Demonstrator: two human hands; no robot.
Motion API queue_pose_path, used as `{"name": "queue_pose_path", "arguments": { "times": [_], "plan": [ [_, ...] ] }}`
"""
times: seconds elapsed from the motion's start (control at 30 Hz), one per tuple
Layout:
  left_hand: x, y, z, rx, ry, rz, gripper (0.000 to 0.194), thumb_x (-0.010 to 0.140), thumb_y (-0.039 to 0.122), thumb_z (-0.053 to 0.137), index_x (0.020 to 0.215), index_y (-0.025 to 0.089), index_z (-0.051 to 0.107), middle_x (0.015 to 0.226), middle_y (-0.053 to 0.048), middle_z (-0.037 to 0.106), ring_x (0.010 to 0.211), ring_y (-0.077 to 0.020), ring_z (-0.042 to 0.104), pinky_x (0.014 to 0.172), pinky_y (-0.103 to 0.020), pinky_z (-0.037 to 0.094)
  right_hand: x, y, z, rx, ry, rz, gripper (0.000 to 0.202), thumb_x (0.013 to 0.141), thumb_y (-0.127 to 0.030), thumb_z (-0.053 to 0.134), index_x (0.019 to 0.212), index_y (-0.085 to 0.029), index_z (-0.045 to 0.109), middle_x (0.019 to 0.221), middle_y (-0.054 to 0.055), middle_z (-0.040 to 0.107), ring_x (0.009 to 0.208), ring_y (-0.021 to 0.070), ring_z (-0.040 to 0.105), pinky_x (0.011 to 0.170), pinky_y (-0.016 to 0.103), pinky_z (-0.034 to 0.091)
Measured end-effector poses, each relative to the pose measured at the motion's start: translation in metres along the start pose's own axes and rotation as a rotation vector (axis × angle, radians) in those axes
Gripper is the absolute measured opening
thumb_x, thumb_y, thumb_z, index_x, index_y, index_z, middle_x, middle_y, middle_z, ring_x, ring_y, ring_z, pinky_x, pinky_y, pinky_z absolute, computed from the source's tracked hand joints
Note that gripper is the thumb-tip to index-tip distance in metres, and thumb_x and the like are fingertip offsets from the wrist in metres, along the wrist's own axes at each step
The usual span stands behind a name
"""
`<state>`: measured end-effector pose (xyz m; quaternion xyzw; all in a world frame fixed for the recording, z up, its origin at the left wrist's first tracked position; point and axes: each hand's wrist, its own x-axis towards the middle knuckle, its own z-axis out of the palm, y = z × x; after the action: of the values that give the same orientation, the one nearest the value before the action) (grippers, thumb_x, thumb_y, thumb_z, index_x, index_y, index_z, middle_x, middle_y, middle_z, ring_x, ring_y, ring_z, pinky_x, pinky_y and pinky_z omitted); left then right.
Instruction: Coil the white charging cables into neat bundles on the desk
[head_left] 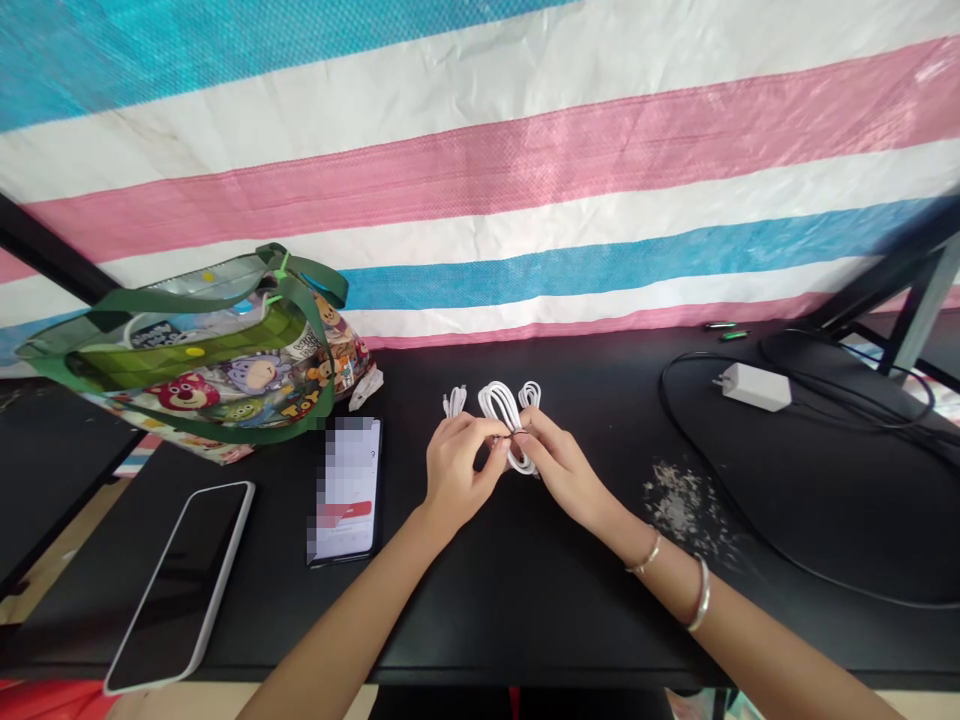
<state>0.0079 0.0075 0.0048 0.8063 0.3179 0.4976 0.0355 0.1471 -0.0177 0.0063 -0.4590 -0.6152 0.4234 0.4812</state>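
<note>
A coiled white cable point(498, 402) stands just above the black table between my two hands. Across its bundled middle runs a thin black tie point(515, 433). Thumb and index finger of my left hand point(459, 465) pinch the tie's left end. My right hand point(561, 458) is closed on the coil's right side, its thumb beside the tie; its other fingertips are partly hidden behind the coil. Just beyond my left hand lies a smaller white cable bundle point(454, 401), and another white coil point(529, 394) lies beyond my right fingers.
Left of my hands lie a lit phone point(352, 490) and a white-edged phone point(184, 585). A cartoon-print tote bag point(247, 385) stands behind them. To the right are small debris point(684, 503), a white power adapter point(756, 387) and a looping black cord point(724, 478). Striped sheeting point(480, 170) hangs behind.
</note>
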Motion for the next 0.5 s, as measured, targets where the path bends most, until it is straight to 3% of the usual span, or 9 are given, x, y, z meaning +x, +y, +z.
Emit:
{"name": "queue_pose_path", "arguments": {
  "times": [0.3, 0.5],
  "plan": [
    [-0.0021, 0.0038, 0.0011, -0.11, -0.03, -0.179, 0.013, 0.084, 0.018, 0.048, 0.074, 0.021, 0.055, 0.058, 0.005, 0.062, 0.053, -0.0114, 0.057, 0.06, -0.025, 0.044, -0.0018, 0.003, 0.0025, -0.033, 0.105, 0.003, 0.03, 0.085, -0.04, 0.044, 0.061, -0.022, 0.04, 0.055, -0.004, 0.041, 0.052, 0.0112, 0.039, 0.053, 0.025, 0.034],
    [-0.0026, 0.0036, 0.0017, -0.286, -0.1, -0.372, 0.009, 0.082, 0.02, 0.048, 0.075, 0.022, 0.053, 0.057, 0.005, 0.061, 0.054, -0.012, 0.059, 0.06, -0.024, 0.045, 0.0001, 0.0002, 0.0006, -0.054, 0.089, -0.008, 0.031, 0.085, -0.038, 0.043, 0.059, -0.021, 0.04, 0.054, -0.004, 0.042, 0.05, 0.0105, 0.039, 0.052, 0.025, 0.034]
  ]
}}
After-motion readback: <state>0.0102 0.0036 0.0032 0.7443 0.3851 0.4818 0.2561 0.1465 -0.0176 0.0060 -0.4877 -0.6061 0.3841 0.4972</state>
